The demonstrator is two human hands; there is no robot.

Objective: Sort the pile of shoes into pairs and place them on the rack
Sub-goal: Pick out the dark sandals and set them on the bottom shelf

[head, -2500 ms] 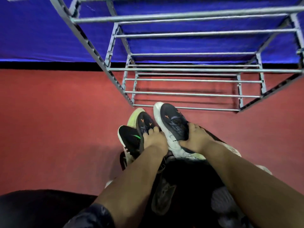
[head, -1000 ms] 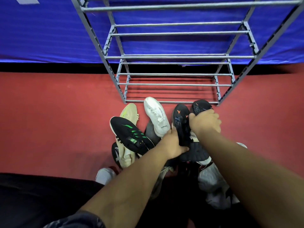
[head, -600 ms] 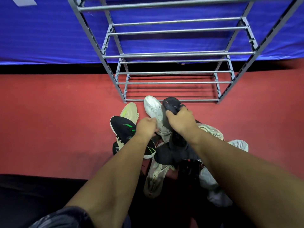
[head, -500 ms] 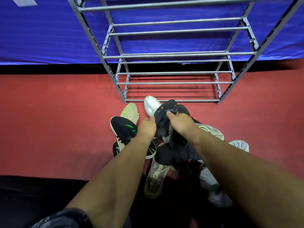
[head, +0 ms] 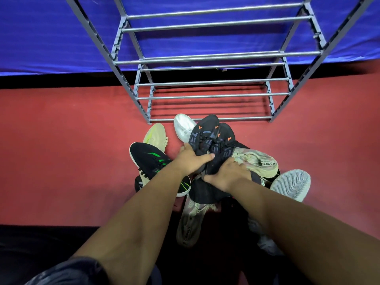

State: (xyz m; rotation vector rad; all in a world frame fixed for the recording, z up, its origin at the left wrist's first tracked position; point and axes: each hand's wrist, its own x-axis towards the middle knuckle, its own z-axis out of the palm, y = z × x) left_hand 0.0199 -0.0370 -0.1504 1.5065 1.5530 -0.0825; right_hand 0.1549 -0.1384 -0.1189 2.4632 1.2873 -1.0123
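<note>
Shoes (head: 152, 159) sit piled on the red floor (head: 61, 151) just before the lowest front rail of the rack (head: 205, 96). Your left grip (head: 191, 159) curls round one dark orange-marked shoe (head: 203, 132), thumb across it; your right grip (head: 228, 173) clasps its twin (head: 226, 140), the two touching atop the pile, toes toward the rack

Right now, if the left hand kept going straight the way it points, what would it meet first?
The left hand grips the dark orange-marked shoes; beyond them, probably the rack's lowest front bar, though depth is unclear.
</note>
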